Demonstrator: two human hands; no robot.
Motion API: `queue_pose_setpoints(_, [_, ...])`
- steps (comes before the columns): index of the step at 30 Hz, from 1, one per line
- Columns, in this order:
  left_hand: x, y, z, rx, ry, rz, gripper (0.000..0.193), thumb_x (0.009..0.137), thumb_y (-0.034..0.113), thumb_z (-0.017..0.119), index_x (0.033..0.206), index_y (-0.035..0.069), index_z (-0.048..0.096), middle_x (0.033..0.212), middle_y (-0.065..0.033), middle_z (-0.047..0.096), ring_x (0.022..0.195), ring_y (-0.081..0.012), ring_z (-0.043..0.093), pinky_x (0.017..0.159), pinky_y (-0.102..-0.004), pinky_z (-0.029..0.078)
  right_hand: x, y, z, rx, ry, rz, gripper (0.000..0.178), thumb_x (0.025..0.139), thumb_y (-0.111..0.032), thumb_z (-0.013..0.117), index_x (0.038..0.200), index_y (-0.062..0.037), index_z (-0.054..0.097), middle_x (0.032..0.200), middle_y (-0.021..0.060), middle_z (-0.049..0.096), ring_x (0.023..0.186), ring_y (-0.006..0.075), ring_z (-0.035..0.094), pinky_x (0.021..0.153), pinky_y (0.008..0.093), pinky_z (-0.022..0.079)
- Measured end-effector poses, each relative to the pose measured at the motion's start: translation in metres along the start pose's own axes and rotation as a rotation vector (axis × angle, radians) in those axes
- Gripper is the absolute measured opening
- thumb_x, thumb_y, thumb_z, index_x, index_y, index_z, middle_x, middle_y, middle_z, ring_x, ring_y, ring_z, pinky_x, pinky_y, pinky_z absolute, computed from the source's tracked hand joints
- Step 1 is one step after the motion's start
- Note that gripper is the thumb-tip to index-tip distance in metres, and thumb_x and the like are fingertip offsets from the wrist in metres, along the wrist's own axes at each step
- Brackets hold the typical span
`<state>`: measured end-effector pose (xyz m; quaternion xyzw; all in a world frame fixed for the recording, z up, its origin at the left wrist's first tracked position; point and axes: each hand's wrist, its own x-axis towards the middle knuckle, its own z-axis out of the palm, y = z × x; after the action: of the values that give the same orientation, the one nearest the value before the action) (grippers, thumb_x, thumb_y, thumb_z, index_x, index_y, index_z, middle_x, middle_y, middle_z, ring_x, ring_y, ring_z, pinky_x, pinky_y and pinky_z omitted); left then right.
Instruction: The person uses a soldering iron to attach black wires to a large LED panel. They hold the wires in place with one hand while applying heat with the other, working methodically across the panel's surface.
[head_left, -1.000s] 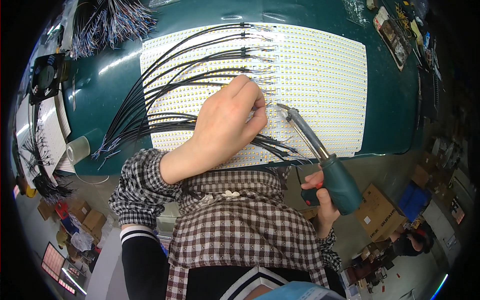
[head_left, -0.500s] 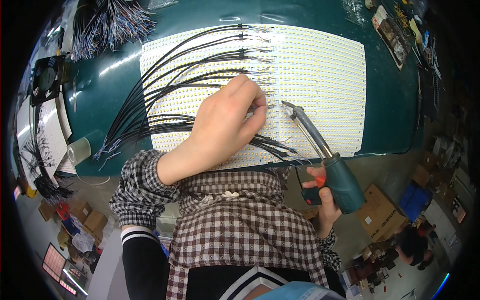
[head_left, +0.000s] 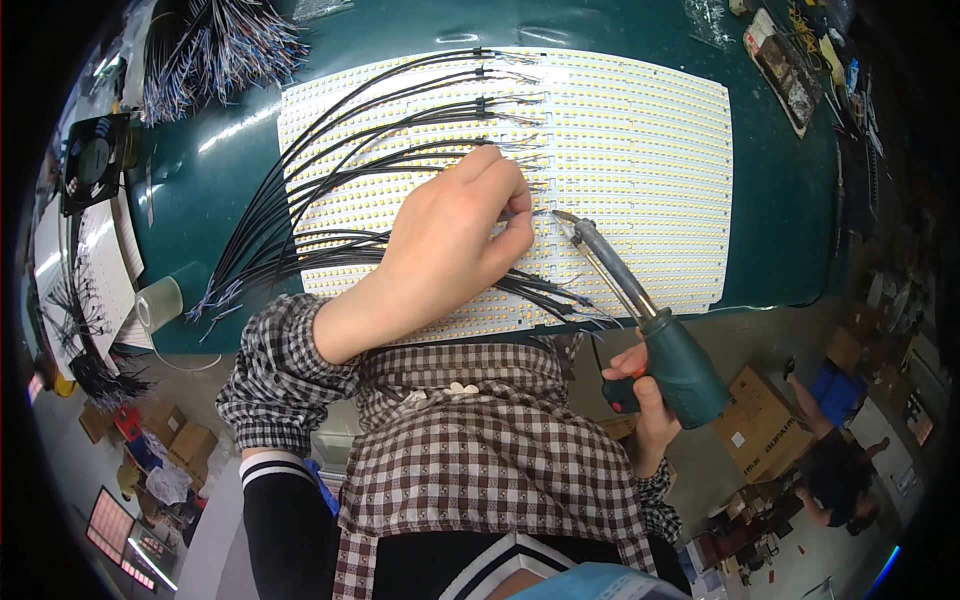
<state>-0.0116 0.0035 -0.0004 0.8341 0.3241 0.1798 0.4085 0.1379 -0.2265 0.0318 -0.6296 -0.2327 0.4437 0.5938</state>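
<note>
A white LED board (head_left: 640,150) with rows of small yellow LEDs lies on the green table. My left hand (head_left: 450,230) is over its middle, thumb and forefinger pinched on a thin wire whose end points to the board's centre line. In my right hand (head_left: 652,410) is a green soldering gun (head_left: 685,370), held by its handle below the board's near edge. Its tip (head_left: 560,215) is at the centre line, close by the pinched wire; whether they touch I cannot tell. Black cables (head_left: 290,190) with stripped coloured ends fan across the board's left half, partly hidden under my left hand.
A bundle of loose wires (head_left: 220,50) lies at the far left, above a black fan (head_left: 95,160). A translucent cup (head_left: 158,303) rests at the table's left edge. A worn block (head_left: 785,75) lies far right. Cardboard boxes (head_left: 760,425) and another person (head_left: 840,475) are beyond the table.
The soldering gun's tip has moved slightly left and down, nearer my left fingertips. My left hand has barely moved. The person in the background at right has shifted.
</note>
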Motion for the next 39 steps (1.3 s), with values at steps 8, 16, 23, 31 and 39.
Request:
queue_pose_setpoints(8, [0.000, 0.003, -0.001, -0.001, -0.007, -0.012, 0.011, 0.076, 0.006, 0.065, 0.082, 0.004, 0.055, 0.080, -0.0092, 0.055, 0.066, -0.0268, 0.057, 0.057, -0.0367, 0.046, 0.002, 0.002, 0.000, -0.121, -0.017, -0.014, 0.044, 0.087, -0.021, 0.067, 0.112, 0.0132, 0.054, 0.087, 0.0152, 0.063, 0.077, 0.0229, 0.064, 0.071, 0.0347, 0.056])
queue_pose_setpoints(16, [0.000, 0.002, -0.001, 0.011, -0.006, -0.006, 0.011, 0.076, 0.005, 0.065, 0.083, 0.004, 0.056, 0.080, -0.0067, 0.055, 0.062, -0.0201, 0.056, 0.054, -0.0307, 0.045, 0.000, 0.006, -0.002, 0.002, -0.029, -0.007, 0.019, 0.085, -0.005, 0.068, 0.099, 0.0072, 0.062, 0.091, 0.0154, 0.064, 0.080, 0.0226, 0.063, 0.074, 0.0357, 0.055])
queue_pose_setpoints(23, [0.001, 0.002, -0.002, 0.002, -0.019, -0.016, 0.011, 0.077, 0.006, 0.065, 0.082, 0.004, 0.055, 0.080, -0.0092, 0.055, 0.067, -0.0265, 0.058, 0.057, -0.0364, 0.046, 0.001, 0.001, -0.001, 0.002, -0.021, -0.027, 0.023, 0.089, -0.012, 0.065, 0.099, 0.0077, 0.061, 0.093, 0.0153, 0.062, 0.086, 0.0244, 0.063, 0.077, 0.0361, 0.055])
queue_pose_setpoints(31, [0.001, 0.005, -0.003, -0.005, -0.025, -0.023, 0.011, 0.076, 0.006, 0.065, 0.082, 0.004, 0.055, 0.080, -0.0105, 0.055, 0.070, -0.0302, 0.058, 0.060, -0.0396, 0.047, 0.001, 0.003, -0.003, -0.048, 0.000, -0.046, 0.039, 0.088, -0.021, 0.066, 0.107, 0.0113, 0.056, 0.090, 0.0155, 0.062, 0.080, 0.0238, 0.063, 0.074, 0.0353, 0.055])
queue_pose_setpoints(39, [-0.025, 0.016, -0.022, 0.173, -0.122, 0.199, 0.017, 0.074, 0.009, 0.073, 0.083, 0.007, 0.059, 0.084, -0.0070, 0.055, 0.087, -0.0284, 0.056, 0.068, -0.0373, 0.045, 0.003, 0.005, -0.014, -0.211, 0.042, -0.141, 0.064, 0.090, -0.037, 0.063, 0.122, 0.0171, 0.047, 0.085, 0.0151, 0.060, 0.071, 0.0228, 0.063, 0.066, 0.0319, 0.054])
